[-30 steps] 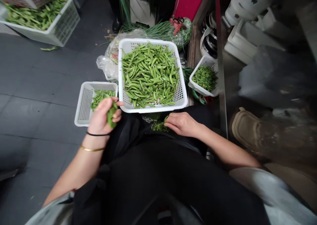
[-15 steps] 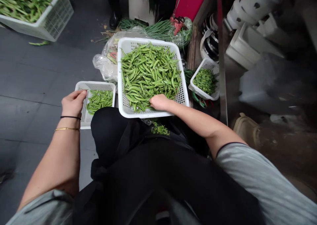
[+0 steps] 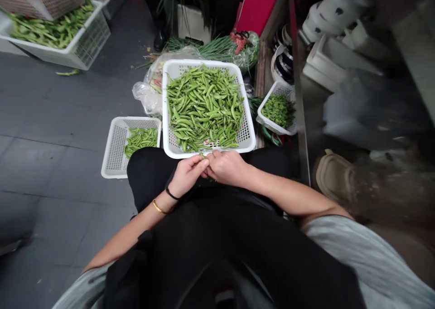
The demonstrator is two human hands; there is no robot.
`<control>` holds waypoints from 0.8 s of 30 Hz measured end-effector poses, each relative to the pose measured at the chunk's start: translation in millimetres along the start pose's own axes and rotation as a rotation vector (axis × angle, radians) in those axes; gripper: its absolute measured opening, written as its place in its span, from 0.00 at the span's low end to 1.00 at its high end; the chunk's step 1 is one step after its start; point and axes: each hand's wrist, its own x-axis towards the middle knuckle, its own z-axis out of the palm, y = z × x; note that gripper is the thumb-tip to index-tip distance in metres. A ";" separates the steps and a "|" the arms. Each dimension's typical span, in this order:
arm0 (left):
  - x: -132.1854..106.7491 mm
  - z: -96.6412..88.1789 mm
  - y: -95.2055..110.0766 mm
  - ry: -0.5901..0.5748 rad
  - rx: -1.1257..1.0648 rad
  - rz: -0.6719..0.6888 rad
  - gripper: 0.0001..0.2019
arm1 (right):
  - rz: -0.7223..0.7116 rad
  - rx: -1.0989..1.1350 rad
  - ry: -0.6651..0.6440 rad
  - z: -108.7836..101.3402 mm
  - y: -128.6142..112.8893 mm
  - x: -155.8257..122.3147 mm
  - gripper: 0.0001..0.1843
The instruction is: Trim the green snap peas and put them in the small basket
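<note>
My left hand (image 3: pixel 188 175) and my right hand (image 3: pixel 226 167) meet over my black-clad lap, just in front of the large white plastic basket (image 3: pixel 249 139). Their fingertips pinch a green pod (image 3: pixel 203 155), which is mostly hidden by my fingers. The large basket is heaped with snap pea pods (image 3: pixel 205 106). To the left stands a smaller white basket (image 3: pixel 113 150) holding a thin layer of pods (image 3: pixel 141 141). A third small white basket (image 3: pixel 268 120) at the right holds finely broken green pieces (image 3: pixel 278 111).
A white basket of pods (image 3: pixel 56 32) sits on the dark tiled floor at the top left. Beyond the large basket lie a plastic bag (image 3: pixel 147 96) and bundled green onions (image 3: pixel 214 48). A person's legs (image 3: pixel 161 19) stand at the top. White containers (image 3: pixel 326 60) and a beige shoe (image 3: pixel 335 177) lie right.
My right hand has come back from the large basket to my lap. My left hand has moved in from the left basket, and the two hands now meet at the fingertips.
</note>
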 end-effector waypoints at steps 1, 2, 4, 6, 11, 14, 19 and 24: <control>0.4 5.1 -1.6 -0.017 -0.045 -0.010 0.16 | -0.009 0.041 0.042 1.9 -4.9 -8.6 0.20; -0.5 8.1 -2.8 -0.033 -0.113 -0.036 0.15 | -0.018 0.098 0.076 4.1 -6.8 -15.9 0.20; -4.8 9.2 -3.7 -0.065 -0.289 -0.113 0.14 | -0.047 0.252 0.125 8.3 -3.3 -27.7 0.19; -9.9 7.6 -3.3 -0.085 -0.423 -0.171 0.14 | -0.077 0.407 0.159 11.1 4.7 -36.5 0.16; -15.0 8.7 -0.3 -0.090 -0.516 -0.154 0.14 | -0.162 0.484 0.274 13.2 11.5 -46.2 0.17; -15.4 13.9 0.3 -0.107 -0.519 -0.157 0.13 | -0.214 0.479 0.297 13.4 1.4 -45.8 0.17; -20.5 15.6 -0.8 -0.273 -0.413 -0.210 0.12 | -0.390 0.821 0.260 8.7 -0.8 -47.7 0.14; -24.0 6.1 2.1 -0.369 -0.355 -0.258 0.13 | 0.067 1.007 0.365 -4.7 42.2 -62.7 0.14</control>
